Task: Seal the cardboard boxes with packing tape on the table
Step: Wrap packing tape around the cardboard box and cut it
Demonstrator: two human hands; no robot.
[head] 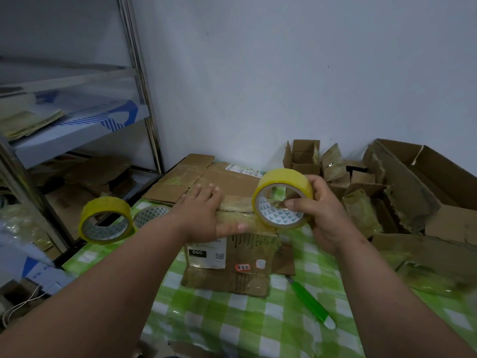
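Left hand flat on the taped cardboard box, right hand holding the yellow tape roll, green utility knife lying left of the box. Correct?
One error: the green utility knife lies right of the taped cardboard box, on the checked cloth, per the head view. The rest holds: left hand flat on the box, right hand holding the yellow tape roll.

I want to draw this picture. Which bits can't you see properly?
1. Head view: the top seam of the box is partly covered by the left hand and the tape roll in the right hand.
2. Head view: the label print is too small to read.
3. Head view: the shelf things are blurred.
4. Head view: the big box is cut off by the right edge.
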